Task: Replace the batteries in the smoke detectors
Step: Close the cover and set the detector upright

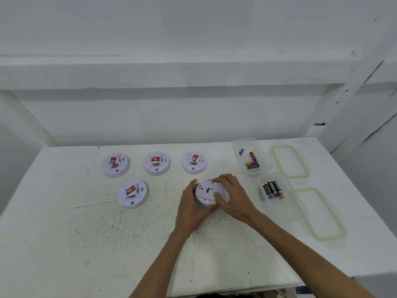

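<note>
Both hands on one smoke detector (209, 193), mid bench (107, 244)
Left hand (190, 209) cupped its side with fingers (193, 183) curled round the rim, and right hand (233, 197) gripped over the plain back face. Four other detectors (115, 164) sat off to the left, and two clear battery tubs (236, 145) were just right

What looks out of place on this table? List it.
Nothing spilled or broken. The held smoke detector lies back-up between left hand and right hand, unlike the four face-up detectors. The table is scuffed with dark scratches.
</note>
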A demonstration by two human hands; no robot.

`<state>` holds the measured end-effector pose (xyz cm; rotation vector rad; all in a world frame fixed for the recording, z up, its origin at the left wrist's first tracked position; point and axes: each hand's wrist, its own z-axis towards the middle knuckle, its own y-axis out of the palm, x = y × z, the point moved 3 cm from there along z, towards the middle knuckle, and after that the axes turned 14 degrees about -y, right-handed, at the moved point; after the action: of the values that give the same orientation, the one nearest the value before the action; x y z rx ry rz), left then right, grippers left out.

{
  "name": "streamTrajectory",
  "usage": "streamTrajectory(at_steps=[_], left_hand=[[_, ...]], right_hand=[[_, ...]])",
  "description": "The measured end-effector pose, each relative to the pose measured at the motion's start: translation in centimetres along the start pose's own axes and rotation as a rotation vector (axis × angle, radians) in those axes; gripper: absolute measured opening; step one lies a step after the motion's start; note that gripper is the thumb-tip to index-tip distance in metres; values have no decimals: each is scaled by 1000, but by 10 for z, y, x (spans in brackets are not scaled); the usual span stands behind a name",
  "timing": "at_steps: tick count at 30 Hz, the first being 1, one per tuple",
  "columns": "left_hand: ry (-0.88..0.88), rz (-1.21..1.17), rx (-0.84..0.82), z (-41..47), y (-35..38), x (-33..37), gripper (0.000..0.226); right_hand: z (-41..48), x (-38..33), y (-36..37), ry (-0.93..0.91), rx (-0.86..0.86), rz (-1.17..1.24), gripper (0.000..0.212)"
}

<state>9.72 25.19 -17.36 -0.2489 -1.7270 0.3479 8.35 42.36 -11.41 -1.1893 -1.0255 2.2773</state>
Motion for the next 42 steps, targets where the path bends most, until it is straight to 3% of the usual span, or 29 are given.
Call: streamTrajectory(at_steps=[6,9,12,14,22,42], left_hand=[[-63,-157,32,0,-9,8,100],[-5,-173,41,-5,-13,8,79],[45,-143,34,-8,-13,8,50],[77,-107,36,-8,-12,10,43],[71,-67,29,-4,-9,12,60],[99,4,88,-4,-1,11,69]], right_hand=[[-22,9,1,-101,-12,46,46],[-20,11,8,-71,62,130,33],[-14,10,11,99,168,249,26],[-11,9,15,209,210,314,25],[-4,4,34,437,250,564,25],[-3,17,39,498,248,675,28]])
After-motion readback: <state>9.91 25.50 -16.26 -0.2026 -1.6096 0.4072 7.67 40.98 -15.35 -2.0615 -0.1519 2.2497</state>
